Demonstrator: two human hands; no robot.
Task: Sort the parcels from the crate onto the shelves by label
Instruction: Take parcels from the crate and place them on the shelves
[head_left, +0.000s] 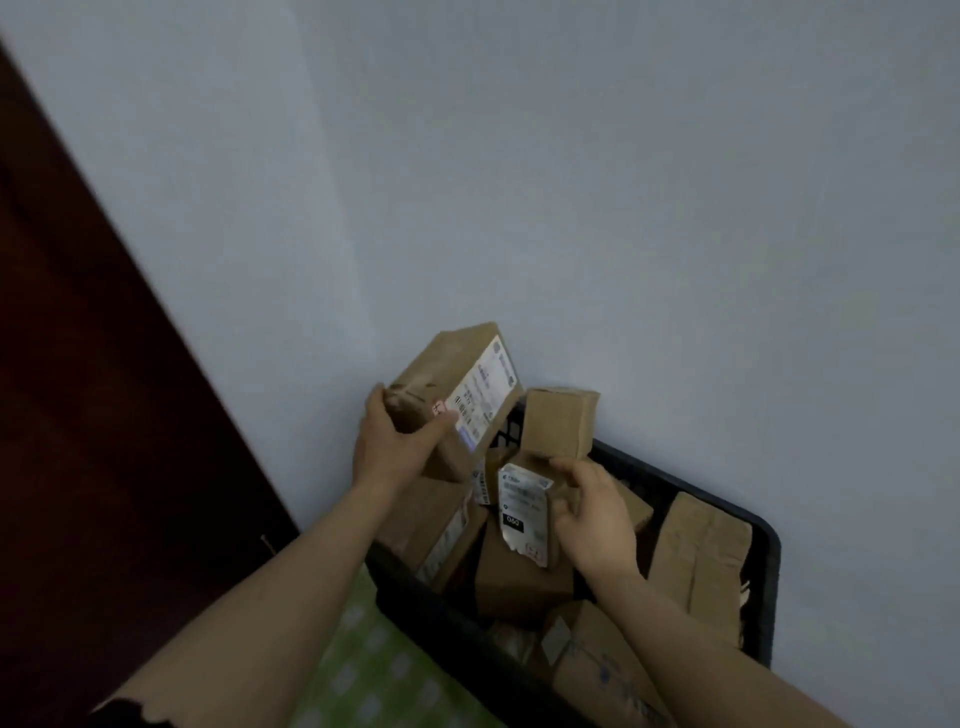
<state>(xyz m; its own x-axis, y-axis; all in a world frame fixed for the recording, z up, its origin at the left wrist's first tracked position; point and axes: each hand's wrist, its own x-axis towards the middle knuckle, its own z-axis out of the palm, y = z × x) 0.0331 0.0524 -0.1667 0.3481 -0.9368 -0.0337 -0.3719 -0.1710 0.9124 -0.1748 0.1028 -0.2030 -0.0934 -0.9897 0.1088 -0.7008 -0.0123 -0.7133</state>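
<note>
A black plastic crate (768, 571) stands on the floor against the wall, holding several cardboard parcels. My left hand (387, 447) grips the near end of a large brown parcel (447, 374) with a white shipping label, raised and tilted above the crate's far left corner. My right hand (592, 514) curls its fingers round a small parcel (522, 506) with a white label and a black tag, in the middle of the crate. A plain small brown box (558, 423) stands just above that hand. No shelves are in view.
A long brown parcel (696, 561) leans against the crate's right wall. More labelled parcels (441, 540) lie under my left forearm. A dark brown door (78, 415) fills the left side. A pale wall (571, 182) rises behind. Green checked cloth (363, 670) lies below.
</note>
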